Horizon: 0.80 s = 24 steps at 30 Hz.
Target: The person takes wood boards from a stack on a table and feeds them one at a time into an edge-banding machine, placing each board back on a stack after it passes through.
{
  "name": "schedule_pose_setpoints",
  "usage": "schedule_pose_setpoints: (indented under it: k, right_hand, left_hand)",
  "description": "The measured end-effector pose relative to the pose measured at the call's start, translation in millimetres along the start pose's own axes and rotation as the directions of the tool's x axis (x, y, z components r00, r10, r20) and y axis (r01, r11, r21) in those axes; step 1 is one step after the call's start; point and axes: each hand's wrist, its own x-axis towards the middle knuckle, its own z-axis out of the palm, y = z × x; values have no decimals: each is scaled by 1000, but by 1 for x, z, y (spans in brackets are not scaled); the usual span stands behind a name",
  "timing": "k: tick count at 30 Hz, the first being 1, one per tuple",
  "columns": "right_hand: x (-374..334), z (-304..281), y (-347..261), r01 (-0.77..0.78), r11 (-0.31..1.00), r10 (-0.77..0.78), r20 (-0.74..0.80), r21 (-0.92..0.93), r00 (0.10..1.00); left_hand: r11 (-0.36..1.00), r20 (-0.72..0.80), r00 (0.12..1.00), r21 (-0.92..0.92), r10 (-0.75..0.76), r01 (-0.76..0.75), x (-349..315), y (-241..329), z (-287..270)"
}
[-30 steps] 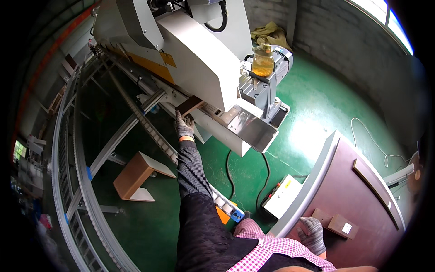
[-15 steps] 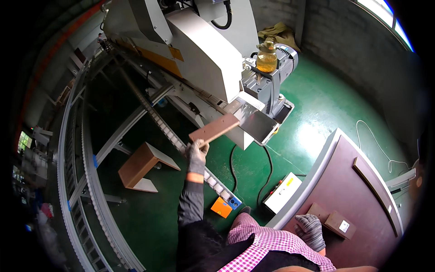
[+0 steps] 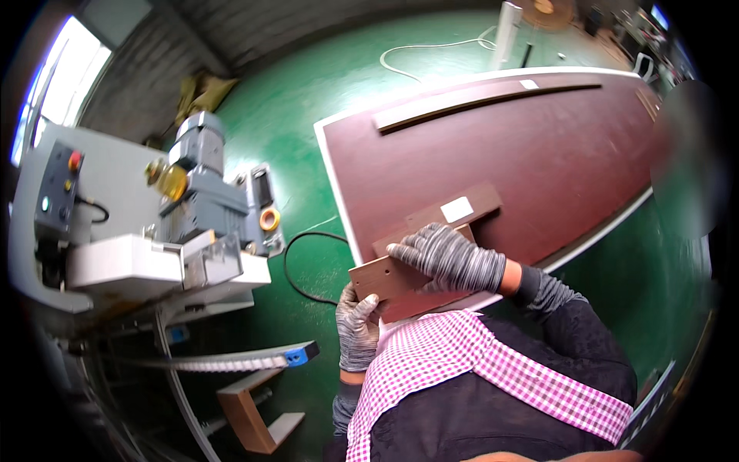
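So the brown board (image 3: 379, 280) is held up at the table's (image 3: 554, 146) near left corner, with its left end sticking out past the edge. Its long axis is tilted a bit: left end lower and toward the machine (image 3: 127, 262), the other end pointed up and right, toward the labelled board (image 3: 483, 202). That far end is covered by the right hand (image 3: 453, 258), so where it stops can't be told. The left end is pinched from below by the left hand (image 3: 359, 333), thumb on the face, nearly closed. The right hand is laid over the board, fingers half curled; how firmly it's gripped there can't be told. A small hole is seen between both hands.
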Motion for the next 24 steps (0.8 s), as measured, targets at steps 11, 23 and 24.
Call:
schedule_pose_setpoints:
  k: [11, 23, 24]
  right_hand:
    - [-47, 21, 130, -256, 965, 255, -28, -53, 967]
    - [-75, 15, 94, -286, 955, 213, -494, -76, 843]
    - [-85, 21, 84, -371, 929, 299, -589, -2, 751]
  left_hand:
    - [692, -59, 982, 717, 181, -85, 66, -46, -5]
    - [-146, 274, 943, 957, 189, -249, 94, -70, -12]
    - [-76, 268, 943, 963, 195, -258, 95, -70, -15]
